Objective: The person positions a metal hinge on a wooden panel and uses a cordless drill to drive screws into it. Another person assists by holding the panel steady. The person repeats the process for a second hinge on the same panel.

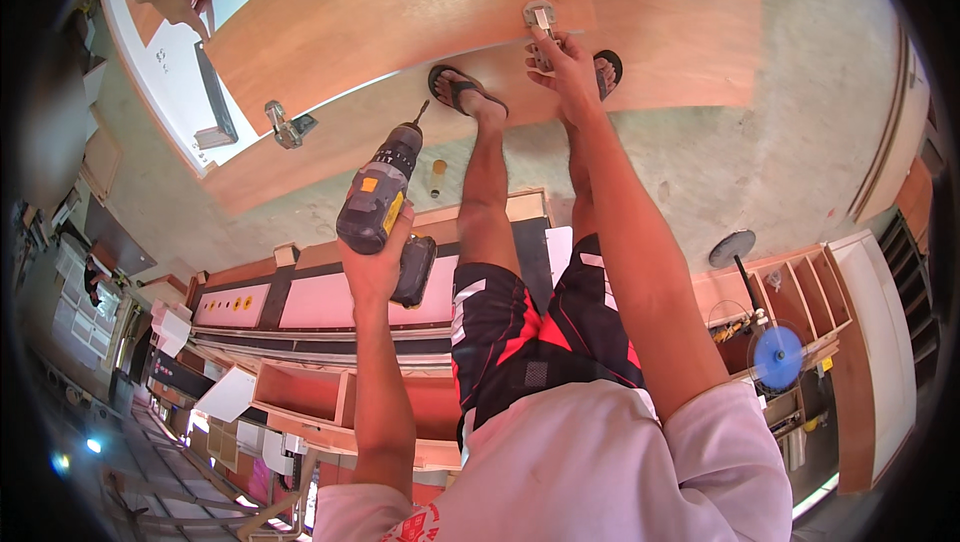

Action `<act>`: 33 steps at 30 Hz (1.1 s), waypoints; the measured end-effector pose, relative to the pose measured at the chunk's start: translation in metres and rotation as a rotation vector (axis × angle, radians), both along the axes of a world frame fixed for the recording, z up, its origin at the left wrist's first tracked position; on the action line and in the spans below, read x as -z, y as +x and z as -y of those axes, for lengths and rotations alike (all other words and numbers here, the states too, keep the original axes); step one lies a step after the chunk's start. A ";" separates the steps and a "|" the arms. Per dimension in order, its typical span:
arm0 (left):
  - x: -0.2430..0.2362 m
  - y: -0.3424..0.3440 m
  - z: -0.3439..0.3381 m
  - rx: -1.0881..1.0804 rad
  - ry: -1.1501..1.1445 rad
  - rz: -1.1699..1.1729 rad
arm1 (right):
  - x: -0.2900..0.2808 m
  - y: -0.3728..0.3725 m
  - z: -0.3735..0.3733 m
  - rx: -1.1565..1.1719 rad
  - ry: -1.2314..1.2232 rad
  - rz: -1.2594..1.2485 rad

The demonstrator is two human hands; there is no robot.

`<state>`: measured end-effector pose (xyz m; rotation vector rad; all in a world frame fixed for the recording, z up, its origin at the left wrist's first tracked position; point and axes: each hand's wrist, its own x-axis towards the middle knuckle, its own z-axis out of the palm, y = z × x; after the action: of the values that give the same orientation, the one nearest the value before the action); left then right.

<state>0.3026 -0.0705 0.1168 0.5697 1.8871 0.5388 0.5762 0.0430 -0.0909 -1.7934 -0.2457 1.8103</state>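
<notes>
My left hand [378, 267] grips a cordless drill [378, 200], whose bit points up and away towards the panels. The drill hangs in the air, apart from the wood. At the near edge of a brown wooden panel [400, 17], my right hand [574, 70] has its fingers closed around a metal cabinet hinge [539, 14]. The hinge's plate lies at the panel's surface; whether it is fastened I cannot tell. A second metal hinge [287, 126] sits at the panel's left end. Beside it, a black L-shaped piece [212, 92] rests on a white panel [150, 54].
Another person's hand [185, 0] points at the panel's far left. My sandalled feet [470, 90] stand at the panel's near edge. A small yellowish cylinder [438, 176] lies on the floor. Behind me are wooden cabinet frames [300, 389] and a blue fan [777, 354].
</notes>
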 end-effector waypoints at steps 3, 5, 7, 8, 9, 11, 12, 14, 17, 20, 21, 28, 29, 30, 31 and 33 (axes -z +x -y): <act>0.004 0.003 0.001 -0.020 -0.031 0.023 | 0.002 -0.002 0.003 0.018 0.046 0.002; 0.007 0.006 -0.003 -0.003 -0.021 0.026 | 0.003 -0.002 0.004 0.023 0.072 0.003; 0.008 0.012 -0.010 0.010 -0.006 0.026 | 0.004 -0.002 0.005 0.029 0.088 -0.006; 0.009 0.015 -0.014 0.014 0.002 0.026 | 0.005 -0.002 0.005 0.032 0.096 -0.015; 0.011 0.018 -0.018 0.020 0.027 0.031 | 0.006 -0.002 0.006 0.035 0.085 -0.017; 0.017 0.026 -0.027 0.058 0.050 0.032 | 0.007 -0.001 0.006 0.018 0.100 -0.043; 0.021 0.029 -0.032 0.079 0.078 0.039 | 0.008 -0.001 0.006 0.013 0.074 -0.040; 0.028 0.039 -0.040 0.099 0.086 0.054 | 0.009 0.001 0.007 0.002 0.088 -0.058; 0.041 0.051 -0.051 0.135 0.125 0.047 | 0.009 0.002 0.008 -0.005 0.090 -0.073; 0.048 0.062 -0.059 0.153 0.146 0.022 | 0.010 0.005 0.007 0.016 0.089 -0.131; 0.050 0.064 -0.061 0.166 0.133 -0.014 | 0.010 0.005 0.007 0.033 0.069 -0.147; 0.055 0.068 -0.076 0.247 0.048 -0.082 | 0.013 0.001 0.011 0.035 0.132 -0.137; 0.054 0.067 -0.077 0.254 -0.005 -0.063 | 0.014 0.001 0.012 0.036 0.135 -0.130; 0.053 0.066 -0.079 0.274 0.019 -0.081 | 0.014 0.001 0.013 0.038 0.135 -0.119; 0.053 0.065 -0.081 0.293 0.044 -0.100 | 0.014 0.001 0.013 0.040 0.141 -0.122; 0.052 0.064 -0.086 0.317 0.045 -0.115 | 0.015 0.000 0.013 0.047 0.128 -0.115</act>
<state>0.3665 0.0152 0.0651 0.9261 1.8475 0.3467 0.5757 0.0299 -0.1055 -1.5887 -0.2660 1.8152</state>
